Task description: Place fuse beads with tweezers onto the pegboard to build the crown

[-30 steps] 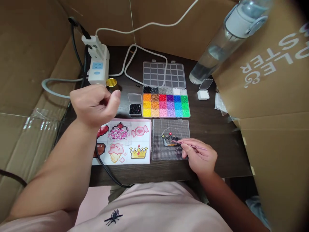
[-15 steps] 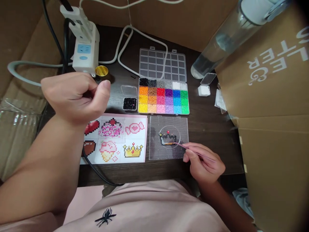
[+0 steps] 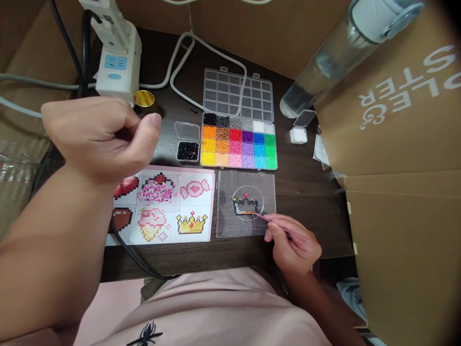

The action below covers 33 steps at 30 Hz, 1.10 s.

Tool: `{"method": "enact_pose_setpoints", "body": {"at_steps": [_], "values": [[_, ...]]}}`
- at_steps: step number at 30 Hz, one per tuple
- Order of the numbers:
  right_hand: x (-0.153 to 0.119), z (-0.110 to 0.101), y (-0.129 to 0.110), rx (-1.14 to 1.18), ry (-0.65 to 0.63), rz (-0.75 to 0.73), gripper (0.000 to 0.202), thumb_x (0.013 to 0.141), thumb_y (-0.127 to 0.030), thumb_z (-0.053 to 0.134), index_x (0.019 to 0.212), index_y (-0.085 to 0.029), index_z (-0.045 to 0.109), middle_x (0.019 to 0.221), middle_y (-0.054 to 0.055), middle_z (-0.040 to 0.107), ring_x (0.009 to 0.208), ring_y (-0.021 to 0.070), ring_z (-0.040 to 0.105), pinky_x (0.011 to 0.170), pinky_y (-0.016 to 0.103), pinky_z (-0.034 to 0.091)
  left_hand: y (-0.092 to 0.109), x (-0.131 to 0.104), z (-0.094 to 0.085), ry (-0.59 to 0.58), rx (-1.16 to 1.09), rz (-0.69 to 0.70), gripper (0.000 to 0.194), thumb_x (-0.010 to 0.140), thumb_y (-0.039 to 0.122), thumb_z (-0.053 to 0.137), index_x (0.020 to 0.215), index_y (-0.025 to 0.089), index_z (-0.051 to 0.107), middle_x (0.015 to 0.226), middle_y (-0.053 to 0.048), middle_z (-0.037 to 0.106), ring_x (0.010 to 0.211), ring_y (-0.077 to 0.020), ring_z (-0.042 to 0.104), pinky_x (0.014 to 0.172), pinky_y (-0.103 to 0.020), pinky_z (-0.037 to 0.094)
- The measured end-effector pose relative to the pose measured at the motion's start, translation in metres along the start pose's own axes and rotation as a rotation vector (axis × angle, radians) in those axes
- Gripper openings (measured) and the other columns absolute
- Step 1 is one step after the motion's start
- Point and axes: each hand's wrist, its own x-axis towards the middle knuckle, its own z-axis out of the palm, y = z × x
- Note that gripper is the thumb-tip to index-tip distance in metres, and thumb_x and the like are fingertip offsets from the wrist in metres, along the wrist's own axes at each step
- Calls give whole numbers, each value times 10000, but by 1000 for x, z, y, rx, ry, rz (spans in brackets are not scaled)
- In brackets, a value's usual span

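Pink tweezers point(image 3: 264, 218) are pinched in my right hand point(image 3: 297, 245), their tips at the orange beads on the lower edge of a bead crown point(image 3: 245, 212). The crown has a dark outline, a red bead on top and a yellow cluster at its left point. It lies on a clear square pegboard point(image 3: 225, 227). Closer to the camera, my left hand point(image 3: 97, 137) is raised in a loose fist, with nothing visible in it. Below and right of that fist lies a pattern sheet point(image 3: 194, 169) with a printed yellow crown point(image 3: 191, 224).
Behind the pegboard stands a divided box of coloured beads point(image 3: 238, 142), its lid open. Left of it is a small case of black beads point(image 3: 188, 151). A white bead case point(image 3: 298, 135), water bottle point(image 3: 317, 72), power strip point(image 3: 118, 72), gold cap point(image 3: 144, 98) and cables surround them.
The whole view has shifted, so things appear slightly farther left. The tweezer tips stay at the crown's lower edge, and the left fist is still raised.
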Motion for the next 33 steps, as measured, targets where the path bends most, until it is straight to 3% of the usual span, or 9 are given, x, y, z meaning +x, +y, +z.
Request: {"method": "enact_pose_setpoints", "body": {"at_steps": [5, 10, 16, 23, 28, 33], "values": [[1, 1, -1, -4, 11, -17, 193, 777, -57, 649, 837, -221, 729, 791, 36, 733, 548, 143, 656, 544, 309, 586, 2, 1, -1, 0, 12, -26, 309, 619, 176, 662, 462, 203, 397, 418, 83, 287, 417, -26, 283, 412, -250, 188], [2, 1, -1, 1, -8, -4, 186, 778, -57, 652, 834, -217, 729, 845, 42, 736, 478, 111, 618, 493, 285, 569, -2, 0, 0, 52, -26, 81, 268, 559, 127, 697, 488, 202, 450, 431, 86, 339, 432, -24, 351, 399, -230, 200], [2, 2, -1, -3, -6, -26, 210, 773, -38, 647, 829, -223, 729, 805, 35, 731, 559, 141, 661, 519, 291, 577, 3, 3, 0, 15, 3, 29, 310, 608, 161, 681, 468, 209, 409, 419, 81, 316, 424, -29, 329, 390, -241, 194], [2, 2, 0, 25, -14, -29, 235, 771, -24, 646, 862, -222, 734, 850, 34, 730, 490, 103, 620, 515, 282, 576, -2, 1, 0, 42, -10, 75, 277, 567, 143, 705, 474, 202, 450, 420, 88, 332, 422, -23, 340, 390, -235, 196], [2, 3, 2, 18, -7, -52, 224, 765, -24, 654, 853, -213, 737, 838, 34, 735, 508, 112, 637, 514, 278, 581, 4, 1, -1, -9, 18, -50, 305, 639, 215, 666, 443, 211, 433, 412, 73, 321, 422, -31, 317, 421, -240, 195], [3, 3, 1, 79, -18, -41, 270, 768, -9, 646, 893, -228, 744, 895, 35, 729, 436, 74, 583, 453, 256, 545, 5, 1, 0, 32, -11, 2, 298, 640, 193, 676, 446, 193, 450, 417, 70, 319, 436, -21, 324, 439, -211, 183]]}}
